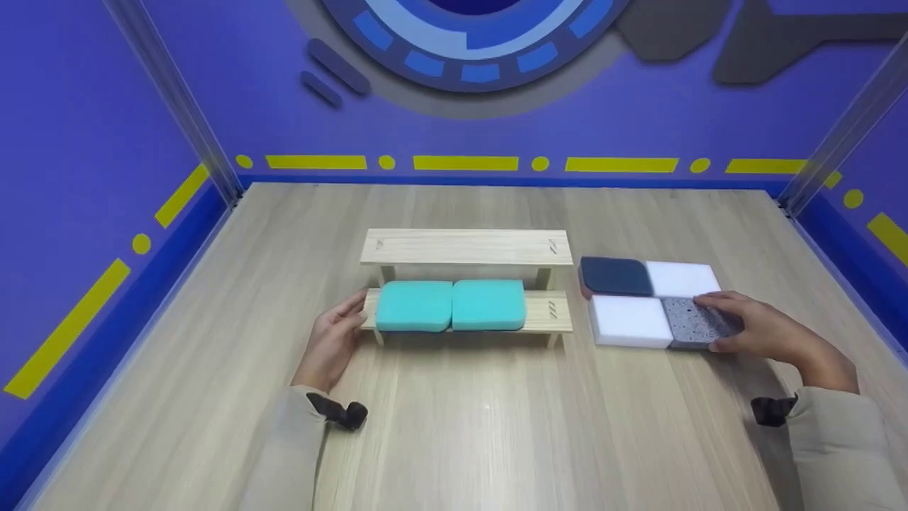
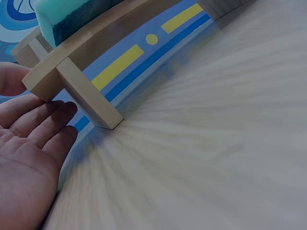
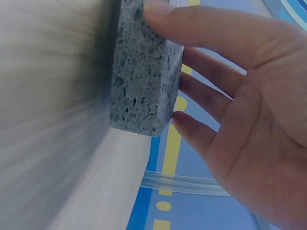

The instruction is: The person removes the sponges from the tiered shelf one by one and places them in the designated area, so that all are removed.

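My left hand [image 1: 332, 342] is at the left end of a pale wooden two-step rack [image 1: 546, 311], thumb against the board's end and fingers beneath it, as the left wrist view shows. Two turquoise sponges [image 1: 415, 306] lie side by side on the lower step; a dark scouring layer shows under one in that view. My right hand [image 1: 762, 330] holds a speckled grey pumice-like sponge [image 3: 139, 76] by its edges, thumb on the near side and fingers on the far side. This block sits at the front right of a group of four-sided pads on the table.
Beside the grey block is a white sponge [image 1: 630, 321]. Behind them lie a dark-topped sponge [image 1: 614, 275] and another white sponge [image 1: 682, 279]. The rack's upper step [image 1: 464, 247] bears nothing. Blue printed walls [image 1: 468, 135] enclose the wooden table [image 1: 482, 426].
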Action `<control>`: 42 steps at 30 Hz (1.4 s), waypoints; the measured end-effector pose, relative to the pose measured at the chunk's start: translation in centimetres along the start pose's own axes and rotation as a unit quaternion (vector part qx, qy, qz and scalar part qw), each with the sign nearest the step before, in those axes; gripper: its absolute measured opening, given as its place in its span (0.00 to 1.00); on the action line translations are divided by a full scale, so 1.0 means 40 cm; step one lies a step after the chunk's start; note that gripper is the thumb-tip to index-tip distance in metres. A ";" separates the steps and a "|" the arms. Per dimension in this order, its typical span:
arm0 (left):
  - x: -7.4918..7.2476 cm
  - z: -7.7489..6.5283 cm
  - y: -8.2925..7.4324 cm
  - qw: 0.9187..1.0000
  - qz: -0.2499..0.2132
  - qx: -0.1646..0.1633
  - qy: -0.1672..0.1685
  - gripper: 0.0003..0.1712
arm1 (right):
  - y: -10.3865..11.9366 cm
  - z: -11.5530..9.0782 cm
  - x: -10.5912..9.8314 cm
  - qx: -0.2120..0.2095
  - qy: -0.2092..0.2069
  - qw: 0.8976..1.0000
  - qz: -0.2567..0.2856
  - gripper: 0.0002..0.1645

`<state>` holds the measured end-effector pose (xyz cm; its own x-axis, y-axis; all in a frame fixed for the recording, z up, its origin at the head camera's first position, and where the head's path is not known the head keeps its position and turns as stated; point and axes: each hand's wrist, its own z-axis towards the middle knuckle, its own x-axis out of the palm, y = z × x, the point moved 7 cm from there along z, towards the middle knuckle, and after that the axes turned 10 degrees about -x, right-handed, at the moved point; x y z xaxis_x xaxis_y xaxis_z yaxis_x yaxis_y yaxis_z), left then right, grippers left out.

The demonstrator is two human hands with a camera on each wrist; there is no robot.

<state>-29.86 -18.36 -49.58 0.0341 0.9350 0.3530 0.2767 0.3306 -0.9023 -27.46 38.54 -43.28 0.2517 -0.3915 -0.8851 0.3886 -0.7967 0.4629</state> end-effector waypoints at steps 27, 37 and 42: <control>0.002 0.003 -0.001 1.000 -0.007 0.005 0.006 0.31 | -0.015 -0.003 0.016 0.021 -0.007 0.999 0.033 0.45; 0.002 0.003 0.000 1.000 -0.005 -0.001 0.002 0.31 | -0.020 -0.006 0.025 0.033 -0.010 0.998 0.043 0.45; 0.000 0.003 0.001 1.000 -0.006 -0.005 -0.003 0.30 | -0.021 -0.009 0.026 0.036 -0.014 0.998 0.045 0.45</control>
<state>-29.98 -18.32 -49.66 0.0240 0.9315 0.3630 0.2860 0.3415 -0.8953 -27.23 38.97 -44.57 0.2568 -0.4749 -0.8417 0.3007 -0.7884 0.5366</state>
